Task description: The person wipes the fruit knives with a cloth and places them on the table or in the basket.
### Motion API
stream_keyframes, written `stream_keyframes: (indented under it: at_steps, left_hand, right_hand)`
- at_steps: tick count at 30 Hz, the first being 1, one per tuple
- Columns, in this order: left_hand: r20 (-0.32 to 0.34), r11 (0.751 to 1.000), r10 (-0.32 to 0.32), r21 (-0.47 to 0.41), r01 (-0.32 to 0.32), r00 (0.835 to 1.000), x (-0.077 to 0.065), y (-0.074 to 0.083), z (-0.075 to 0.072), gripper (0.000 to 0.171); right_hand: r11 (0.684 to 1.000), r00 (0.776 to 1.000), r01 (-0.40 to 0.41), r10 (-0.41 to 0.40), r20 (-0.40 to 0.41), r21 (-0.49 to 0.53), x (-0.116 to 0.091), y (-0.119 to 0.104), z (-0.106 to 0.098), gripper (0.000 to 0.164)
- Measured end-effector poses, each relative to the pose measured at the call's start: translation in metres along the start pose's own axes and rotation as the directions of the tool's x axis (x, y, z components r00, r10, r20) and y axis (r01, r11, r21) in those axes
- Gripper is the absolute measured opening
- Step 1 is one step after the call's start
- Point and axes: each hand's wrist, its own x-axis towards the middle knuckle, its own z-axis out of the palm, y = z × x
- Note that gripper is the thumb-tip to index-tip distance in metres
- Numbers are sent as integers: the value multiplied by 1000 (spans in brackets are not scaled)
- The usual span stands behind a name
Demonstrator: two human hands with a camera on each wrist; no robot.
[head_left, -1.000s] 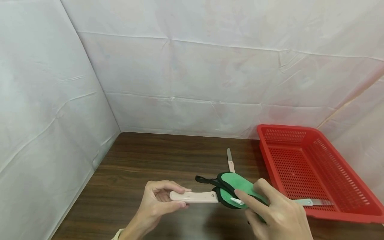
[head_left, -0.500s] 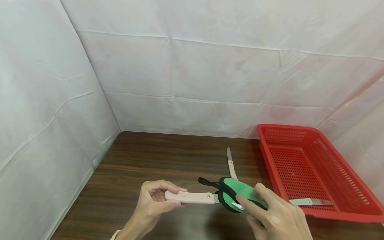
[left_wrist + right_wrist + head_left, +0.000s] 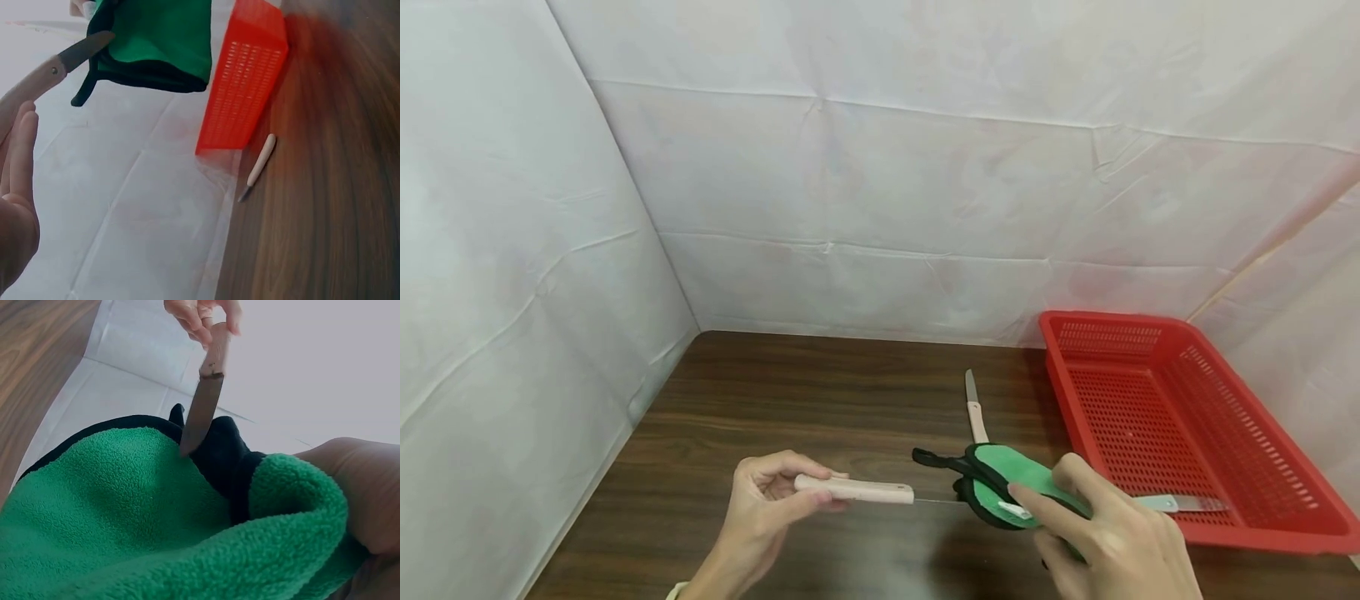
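Note:
My left hand [image 3: 775, 504] pinches the pale pink handle of a knife [image 3: 853, 490] between thumb and fingers. The blade points right and looks like a thin line edge-on in the head view. In the right wrist view the bare blade [image 3: 203, 412] reaches to the edge of a folded green cloth [image 3: 119, 481], its tip overlapping the fabric. My right hand [image 3: 1116, 533] grips this plush cloth [image 3: 1018, 471], which has black edging, a black hanging loop and a small white label. From the left wrist, the knife tip [image 3: 103, 40] shows at the cloth's opening fold.
Behind the cloth, a second pink-handled knife [image 3: 976, 421] lies on the dark wood table [image 3: 760, 392], blade pointing away. A red perforated basket [image 3: 1067, 400] stands at the right, with a pale-handled knife [image 3: 1172, 503] at its near end. White sheeting [image 3: 880, 208] encloses the back and sides.
My left hand has moved left with the knife, drawing its blade out of the folded cloth and turning it edge-on. My right hand and the cloth have shifted slightly right.

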Motion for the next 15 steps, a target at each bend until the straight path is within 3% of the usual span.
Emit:
stream_keyframes:
  at_steps: [8, 15]
  left_hand:
    - [-170, 995, -32, 84, 47, 985, -1, -5, 3, 23]
    - [-235, 989, -73, 108, 101, 969, -3, -5, 6, 15]
  right_hand:
    - [999, 999, -34, 34, -20, 9, -1, 3, -2, 48]
    - [992, 992, -126, 126, -6, -8, -3, 1, -2, 50]
